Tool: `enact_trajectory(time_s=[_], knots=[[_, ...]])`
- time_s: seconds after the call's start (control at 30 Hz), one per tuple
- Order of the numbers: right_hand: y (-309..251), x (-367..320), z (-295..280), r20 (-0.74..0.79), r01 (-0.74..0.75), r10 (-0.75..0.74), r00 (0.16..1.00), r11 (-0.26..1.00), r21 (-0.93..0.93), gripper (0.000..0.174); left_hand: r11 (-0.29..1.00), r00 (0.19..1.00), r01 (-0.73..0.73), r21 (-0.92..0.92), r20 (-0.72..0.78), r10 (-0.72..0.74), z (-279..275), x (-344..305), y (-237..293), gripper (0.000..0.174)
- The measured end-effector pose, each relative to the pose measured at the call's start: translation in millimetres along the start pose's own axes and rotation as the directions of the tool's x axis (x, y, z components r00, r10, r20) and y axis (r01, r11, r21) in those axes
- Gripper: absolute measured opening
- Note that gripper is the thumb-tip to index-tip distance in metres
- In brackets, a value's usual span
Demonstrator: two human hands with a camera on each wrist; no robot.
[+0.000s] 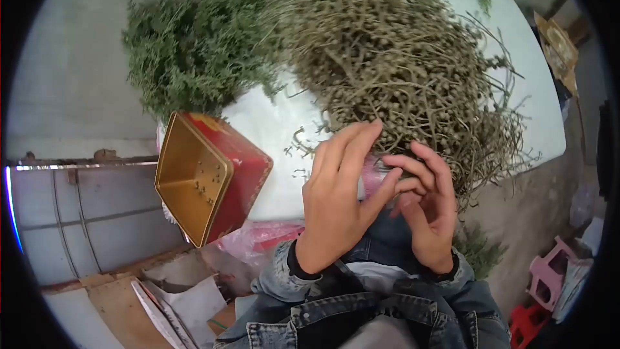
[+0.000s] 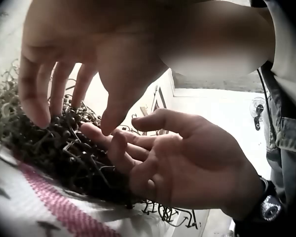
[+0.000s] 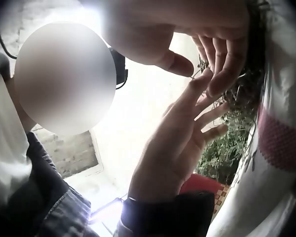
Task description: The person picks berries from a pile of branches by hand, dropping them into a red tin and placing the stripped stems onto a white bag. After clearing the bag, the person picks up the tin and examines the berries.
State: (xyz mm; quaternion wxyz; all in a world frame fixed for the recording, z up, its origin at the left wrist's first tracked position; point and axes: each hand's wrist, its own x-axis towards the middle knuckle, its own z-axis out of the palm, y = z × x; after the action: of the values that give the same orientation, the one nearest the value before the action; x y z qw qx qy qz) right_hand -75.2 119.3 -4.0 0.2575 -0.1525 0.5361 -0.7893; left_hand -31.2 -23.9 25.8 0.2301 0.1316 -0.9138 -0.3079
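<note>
My left hand [image 1: 339, 194] is over the near edge of a heap of brown, knobbly stems [image 1: 400, 58], its fingers extended and thumb apart. To its right my right hand [image 1: 431, 210] is turned partly palm up, fingers loosely bent. The left wrist view has my left hand [image 2: 93, 44] above my right hand [image 2: 192, 168], beside the stems [image 2: 64, 153]. Between the thumbs in the right wrist view, where my right hand [image 3: 187, 29] is above my left hand [image 3: 167, 143], a thin strand shows; whether either hand holds it is unclear.
Left of the hands, a red tin [image 1: 239, 174] with a gold inside lies tilted, a few small round bits [image 1: 210, 184] in it. Feathery green plants [image 1: 194, 45] lie at the back left. Stem scraps dot the white sheet [image 1: 265, 129]. A pink stool [image 1: 549, 271] stands low right.
</note>
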Motion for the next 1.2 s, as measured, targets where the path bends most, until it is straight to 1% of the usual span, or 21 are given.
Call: enact_trajectory(time_s=[0.07, 0.17, 0.23, 0.33, 0.37, 0.43, 0.5, 0.6, 0.63, 0.7, 0.73, 0.77, 0.8, 0.83, 0.87, 0.9, 1.0, 1.03, 1.1, 1.17, 1.2], knots=[[-3, -3, -17, 0.013, 0.022, -0.021, 1.0, 0.998, -0.064, 0.053, 0.997, 0.996, -0.074, 0.032, 0.046, 0.072, 15, 7, 8, 0.056], [-6, -2, -30, -0.029, 0.024, -0.025, 0.999, 0.998, -0.063, 0.05, 0.995, 0.99, 0.101, 0.018, 0.097, -0.102, 25, 12, 19, 0.053], [-11, 2, -38, -0.038, 0.035, -0.037, 0.999, 0.997, -0.074, 0.049, 0.996, 0.992, 0.084, 0.024, 0.093, -0.086, 29, 13, 19, 0.05], [-18, 6, -46, -0.161, 0.06, -0.07, 0.984, 0.996, -0.066, 0.043, 0.997, 0.995, 0.07, 0.045, 0.07, -0.073, 27, 10, 13, 0.045], [-18, 9, -48, -0.155, 0.066, -0.075, 0.985, 0.996, -0.063, 0.043, 0.997, 0.994, 0.082, 0.003, 0.075, -0.082, 22, 10, 10, 0.042], [-16, 13, -53, -0.188, 0.051, -0.083, 0.979, 0.984, -0.168, 0.043, 0.991, 0.991, 0.101, -0.085, 0.094, -0.093, 17, 10, 8, 0.038], [-13, 12, -56, -0.218, 0.051, -0.101, 0.971, 0.973, -0.225, 0.043, 0.996, 0.995, 0.053, -0.069, 0.093, -0.046, 21, 13, 5, 0.038], [-8, 8, -50, -0.12, 0.222, -0.332, 0.936, 0.817, -0.532, 0.05, 0.999, 0.997, -0.015, -0.042, 0.078, 0.018, 27, 16, 9, 0.04], [-9, 9, -46, -0.112, 0.227, -0.336, 0.935, 0.811, -0.539, 0.05, 0.995, 0.998, 0.015, -0.099, 0.059, -0.009, 28, 16, 13, 0.042], [-10, 8, -33, -0.195, 0.433, -0.591, 0.783, 0.742, -0.512, 0.047, 0.973, 0.997, 0.083, -0.214, 0.026, -0.079, 27, 12, 21, 0.046], [-12, 8, -27, -0.234, 0.528, -0.697, 0.678, 0.683, -0.505, 0.046, 0.971, 0.996, 0.087, -0.224, 0.015, -0.086, 28, 11, 20, 0.046], [-15, 10, -25, -0.215, 0.529, -0.697, 0.684, 0.678, -0.51, 0.046, 0.978, 0.999, 0.035, -0.207, 0.015, -0.033, 29, 13, 19, 0.048], [-23, 13, -23, -0.133, 0.424, -0.658, 0.741, 0.612, -0.668, 0.041, 0.982, 1.0, -0.015, -0.19, 0.016, 0.018, 30, 14, 17, 0.051], [-32, 16, -20, -0.066, 0.315, -0.603, 0.795, 0.504, -0.804, 0.037, 0.982, 0.997, -0.068, -0.174, 0.019, 0.072, 30, 12, 17, 0.053], [-37, 19, -18, -0.02, 0.209, -0.54, 0.841, 0.36, -0.909, 0.032, 0.98, 0.997, -0.068, -0.189, 0.01, 0.072, 31, 11, 17, 0.053], [-36, 23, -17, -0.015, 0.21, -0.549, 0.836, 0.345, -0.915, 0.032, 0.98, 0.998, -0.06, -0.192, 0.016, 0.064, 30, 11, 17, 0.055], [-29, 32, -23, 0.063, 0.226, -0.693, 0.718, 0.146, -0.963, 0.021, 0.977, 0.997, -0.058, -0.207, 0.032, 0.066, 31, 14, 16, 0.059], [-29, 32, -23, 0.062, 0.217, -0.697, 0.714, 0.136, -0.966, 0.021, 0.985, 0.997, -0.077, -0.155, 0.019, 0.081, 33, 14, 15, 0.059], [-27, 30, -21, 0.059, 0.203, -0.655, 0.753, 0.147, -0.968, 0.018, 0.993, 0.994, -0.108, -0.05, 0.002, 0.108, 38, 12, 14, 0.061], [-26, 26, -21, 0.051, 0.185, -0.634, 0.772, 0.147, -0.972, 0.017, 0.994, 0.994, -0.107, -0.029, 0.008, 0.107, 44, 9, 18, 0.062], [-24, 21, -21, 0.021, 0.169, -0.607, 0.795, 0.188, -0.968, 0.015, 0.995, 0.995, -0.103, 0.008, 0.01, 0.103, 47, 7, 18, 0.063]])
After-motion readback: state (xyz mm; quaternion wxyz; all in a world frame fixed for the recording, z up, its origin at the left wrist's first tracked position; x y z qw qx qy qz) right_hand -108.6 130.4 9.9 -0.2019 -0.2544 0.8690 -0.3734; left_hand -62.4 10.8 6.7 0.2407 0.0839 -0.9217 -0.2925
